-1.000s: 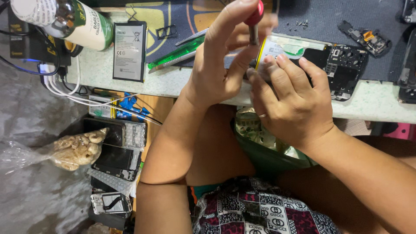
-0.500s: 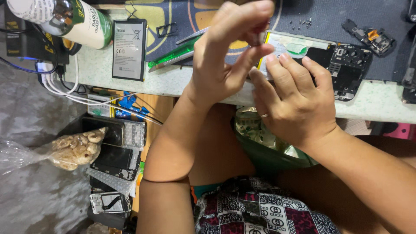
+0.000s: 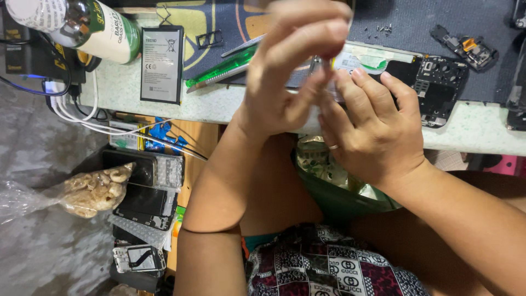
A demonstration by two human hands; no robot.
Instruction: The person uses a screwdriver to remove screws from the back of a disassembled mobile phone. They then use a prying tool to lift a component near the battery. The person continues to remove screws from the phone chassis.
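Two hands working on an opened phone at the table edge

The left hand [image 3: 290, 71] is raised and blurred over the opened phone [image 3: 416, 82], fingers curled together as if pinching a thin tool, though I cannot tell what its grip holds; the right hand [image 3: 372, 131] presses its fingers down on the phone's near end, pinning it at the edge of the table [image 3: 471, 129]. It looks like a mid-disassembly step, working a small part or screw. A loose battery [image 3: 161, 64] and a green pry tool [image 3: 222, 68] lie just to the left. The next move calls for a steady, fine tip placement
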